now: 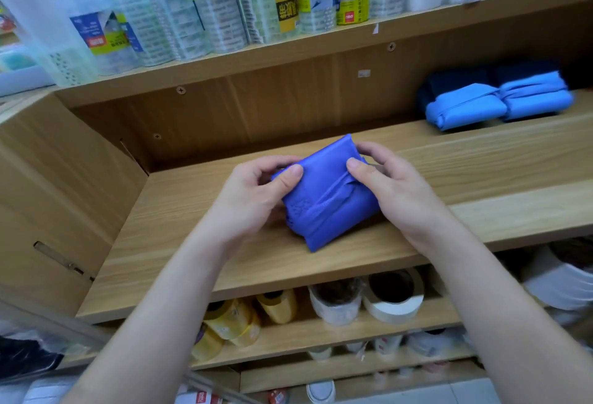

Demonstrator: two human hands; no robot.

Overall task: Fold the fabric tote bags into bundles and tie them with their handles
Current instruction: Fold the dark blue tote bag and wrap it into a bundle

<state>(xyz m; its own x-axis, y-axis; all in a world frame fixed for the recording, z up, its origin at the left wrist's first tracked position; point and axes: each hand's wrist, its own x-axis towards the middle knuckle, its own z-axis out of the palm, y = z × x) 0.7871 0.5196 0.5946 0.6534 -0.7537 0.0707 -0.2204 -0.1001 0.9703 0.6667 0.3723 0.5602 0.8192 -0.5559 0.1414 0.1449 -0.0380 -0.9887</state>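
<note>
The bag in hand is folded down to a compact violet-blue bundle (324, 201), which sits low over the front part of the wooden shelf (192, 243), between the two hands. The left hand (253, 198) grips its left edge, thumb on top and fingers curled behind; the right hand (394, 188) grips the right edge the same way, its thumb pressed down where the handle (333, 195) crosses the top as a bunched band. The folding of this bag looks done, and the handle is wrapped across it. Whether the handle is knotted or tucked, or only laid over, I cannot tell, since its end runs under the right thumb and its lower stretch goes round the underside. I judge this bag to be at the tying or final tightening step. Well apart, at the back right of the same shelf, lie two lighter blue bundles (465, 108) side by side and touching, each with a strap across it, so at least two bags appear finished. Behind them sits some darker blue fabric (455, 83); it may be more bundles, but it is blurred and in shadow. No unfolded bags show, so how many remain is unknown. The fingers of both hands are mostly hidden behind the bundle, and whether its base touches the shelf or is held just above it is hard to make out. Tape rolls (394, 297) fill the shelf below.
</note>
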